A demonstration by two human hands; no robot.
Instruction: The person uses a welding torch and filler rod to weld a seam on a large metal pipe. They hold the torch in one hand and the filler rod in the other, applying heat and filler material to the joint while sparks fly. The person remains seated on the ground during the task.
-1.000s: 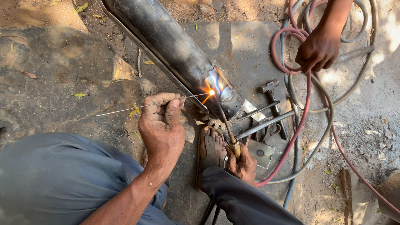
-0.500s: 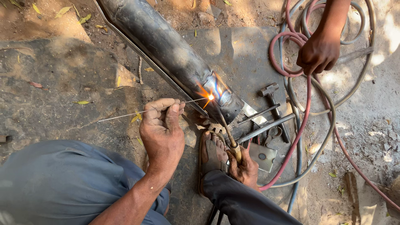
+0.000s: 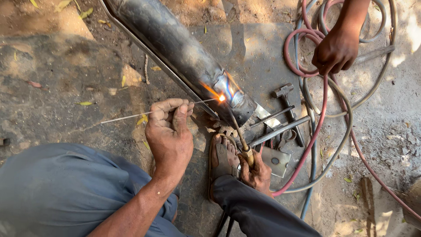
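A thin filler rod [image 3: 144, 113] is being pinched between the thumb and fingertips of the left hand [image 3: 170, 131], which is lying palm down to the left of the flame [image 3: 220, 97], wrist bent and forearm running back toward the grey trousers [image 3: 57, 193]. The rod's long axis is being kept nearly level, its free tail trailing left of the hand and its working tip reaching right into the flame. That flame is being played on the shiny band of the dark metal cylinder [image 3: 175, 44], which is lying slantwise up and to the left of the flame. Below and just right of the flame, the torch [image 3: 240, 136] is being gripped closed at its brass handle by the right hand [image 3: 258, 171], beside a sandalled foot [image 3: 223, 156]; its neck is rising steeply to the flame. Well to the right, red and grey hoses [image 3: 322, 109] are being held by another person's hand [image 3: 335, 50].
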